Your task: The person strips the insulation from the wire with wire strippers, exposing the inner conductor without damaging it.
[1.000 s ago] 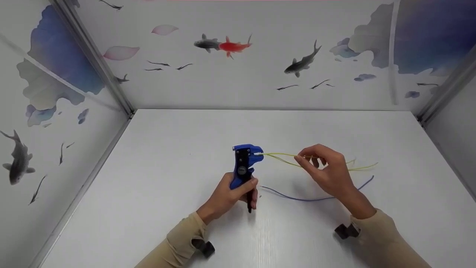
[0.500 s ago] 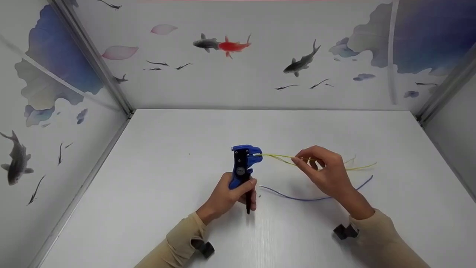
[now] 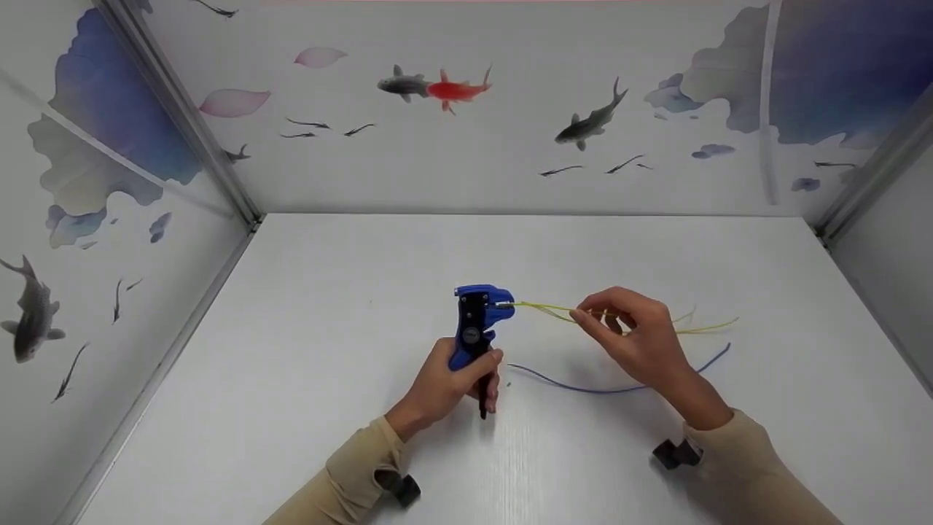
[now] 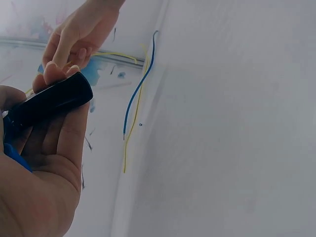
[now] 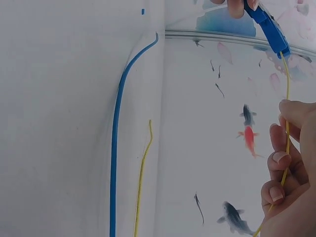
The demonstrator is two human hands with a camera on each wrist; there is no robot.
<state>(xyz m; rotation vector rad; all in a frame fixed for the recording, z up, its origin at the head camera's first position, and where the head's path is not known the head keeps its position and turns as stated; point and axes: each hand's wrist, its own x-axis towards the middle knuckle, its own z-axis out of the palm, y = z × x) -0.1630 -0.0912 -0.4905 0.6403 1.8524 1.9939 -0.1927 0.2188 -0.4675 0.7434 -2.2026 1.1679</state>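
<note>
My left hand (image 3: 444, 386) grips a blue and black wire stripper (image 3: 474, 313) by its handles, head up, over the middle of the table. One end of a thin yellow wire (image 5: 287, 79) goes into the stripper's mouth. To the right, my right hand (image 3: 641, 343) pinches that wire between thumb and fingers, and its length runs on across the palm. A second yellow wire (image 5: 140, 182) lies on the table behind the right hand. Nearer to me, a curved blue wire (image 3: 598, 391) rests on the table, bare metal showing at its tip in the left wrist view.
A tiny blue scrap (image 4: 140, 124) lies near the blue wire's end. The white table (image 3: 328, 292) is bounded by a back wall (image 3: 474, 175) and side walls printed with fish. Black cameras (image 3: 678, 453) sit at both cuffs.
The left fingers have drawn the stripper's black handle slightly to the left, and its mouth has narrowed on the yellow wire. My right hand has shifted a little left.
</note>
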